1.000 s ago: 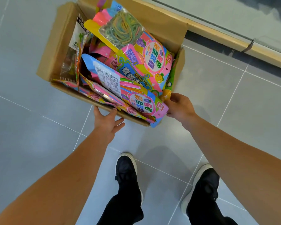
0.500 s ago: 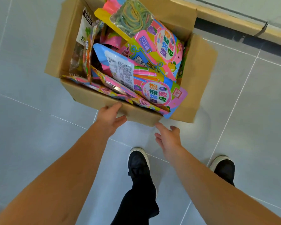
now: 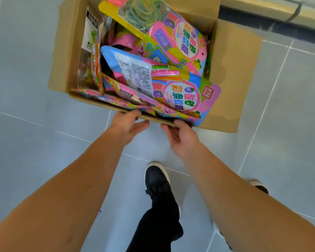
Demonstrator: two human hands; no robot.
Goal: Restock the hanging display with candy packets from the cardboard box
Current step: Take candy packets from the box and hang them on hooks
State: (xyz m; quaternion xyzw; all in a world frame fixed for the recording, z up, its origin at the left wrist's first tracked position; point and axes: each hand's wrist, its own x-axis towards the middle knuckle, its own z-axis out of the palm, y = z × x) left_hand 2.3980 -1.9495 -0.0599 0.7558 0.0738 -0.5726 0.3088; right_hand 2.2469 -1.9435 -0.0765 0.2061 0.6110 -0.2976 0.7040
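A grey tiled floor (image 3: 35, 142) fills the view, with a pale ledge running along the top right edge. On it sits the open cardboard box (image 3: 231, 84), its flaps folded outward, crammed with candy packets (image 3: 180, 42) in pink, yellow and blue; one packet (image 3: 182, 95) hangs over the near rim. The left hand (image 3: 127, 122) grips that near edge, thumb over the top of the rim and fingers held together beneath it. Just beside it, the right hand (image 3: 182, 135) touches the same edge with its thumb at the rim and fingers loosely together underneath. Below the forearms stand two dark shoes (image 3: 157, 180) with pale soles.
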